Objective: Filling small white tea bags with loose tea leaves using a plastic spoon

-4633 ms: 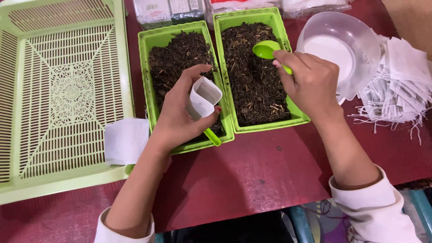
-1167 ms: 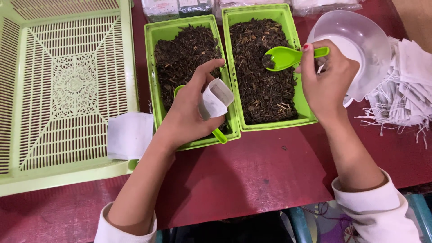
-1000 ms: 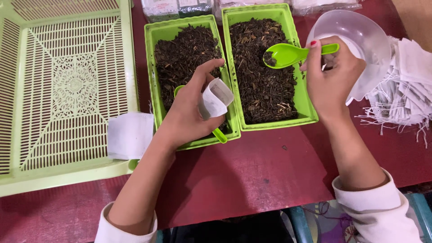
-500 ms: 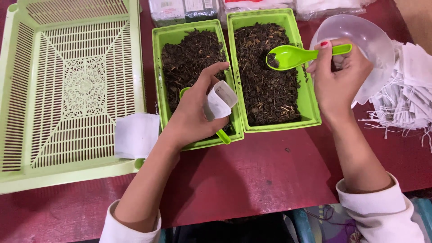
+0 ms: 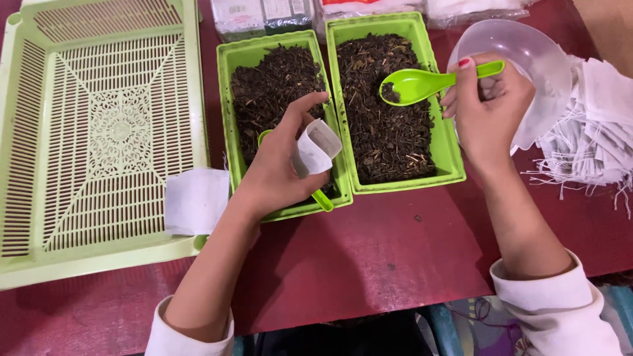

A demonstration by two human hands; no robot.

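— What is the left hand doing?

— It reaches forward over the near edge of the left tray, forearm angled up from the lower left. Thumb and fingers pinch a small white bag, held open-mouthed and tilted toward the right. A second green spoon lies under the hand, its handle poking out over the tray's front rim.

— And the right hand?

— Closed around the handle of a green spoon, wrist bent, forearm running down to the lower right. The spoon is level above the right tray, its bowl pointing left with a little dark tea in it.

— What lies around them?

— Both trays hold dark loose tea on the red counter. A clear bowl sits behind the right hand, a pile of white bags to its right, and a pale slatted basket at far left.
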